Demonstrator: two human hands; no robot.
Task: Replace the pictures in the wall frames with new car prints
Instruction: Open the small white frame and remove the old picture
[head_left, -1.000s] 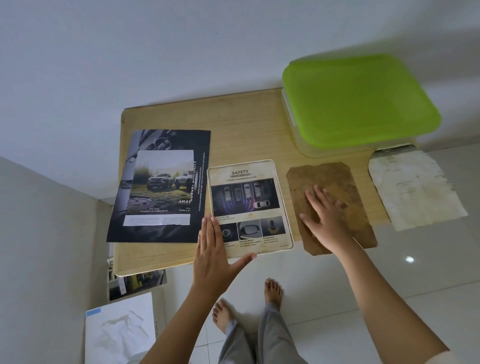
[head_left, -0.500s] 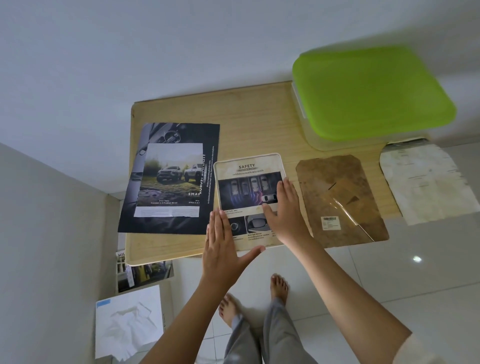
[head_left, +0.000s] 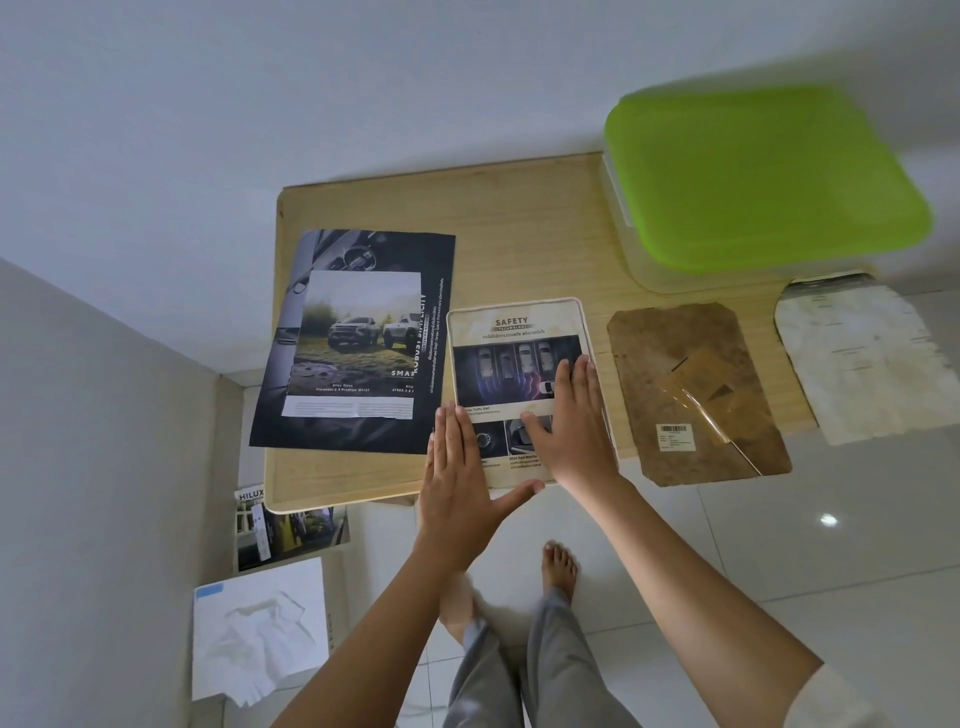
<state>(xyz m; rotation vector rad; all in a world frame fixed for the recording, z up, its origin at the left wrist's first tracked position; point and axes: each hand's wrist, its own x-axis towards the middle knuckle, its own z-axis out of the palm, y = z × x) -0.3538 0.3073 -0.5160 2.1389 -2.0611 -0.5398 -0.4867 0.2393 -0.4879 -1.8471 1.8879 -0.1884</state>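
A pale picture frame (head_left: 519, 317) lies flat near the table's front edge with a "SAFETY" car print (head_left: 498, 358) in it. My left hand (head_left: 460, 473) rests flat on the frame's lower left corner, fingers together, thumb along its bottom edge. My right hand (head_left: 569, 421) presses flat on the print's lower right part. Left of the frame lies a dark car brochure page (head_left: 358, 338) showing two pickups. To the right lies the brown backing board (head_left: 696, 395) with a barcode label, and beyond it an old stained sheet (head_left: 862, 358).
The wooden table (head_left: 519, 228) stands against a white wall. A clear box with a green lid (head_left: 758, 176) sits at its back right. Below the table's left end are a Hilux brochure (head_left: 285, 530) and a white tissue box (head_left: 260, 629). My bare feet stand on white tiles.
My right hand left the brown backing board and came to rest flat on the print in the frame. My left hand stayed at the frame's lower left corner.
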